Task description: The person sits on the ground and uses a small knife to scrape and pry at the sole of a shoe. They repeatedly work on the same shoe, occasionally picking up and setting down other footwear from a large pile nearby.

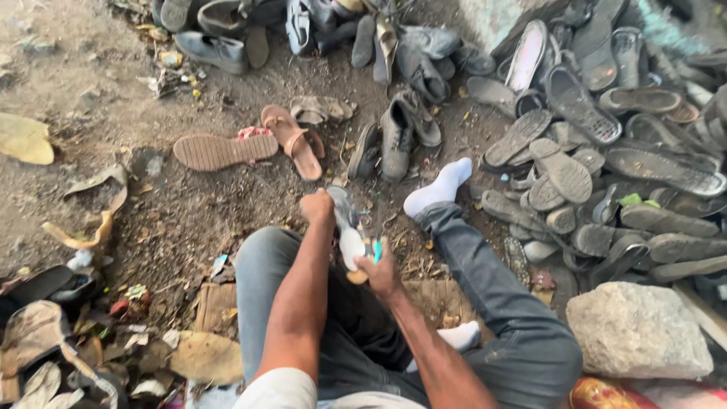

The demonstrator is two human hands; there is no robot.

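1. Grey-and-white worn shoe sits between the two hands, held up above the lap of the seated person, over the dirt ground.
2. Left hand is closed around the far, toe end of the shoe, steadying it.
3. Right hand is closed on a small teal-handled tool pressed at the near, pale end of the shoe; what the tool's tip does is hidden.
4. Judged from this grip, the work goes best with the left hand holding the shoe firm and unturned while the right keeps the tool close to the sole edge and pointed away from the fingers.
5. Grey-trousered knees flank the hands, and a white-socked foot stretches out just beyond.
6. Brown leather sandal and a tan ribbed sole lie further out on the ground.
7. Heap of dark detached soles fills the right side, with a pale rough stone near the right knee.
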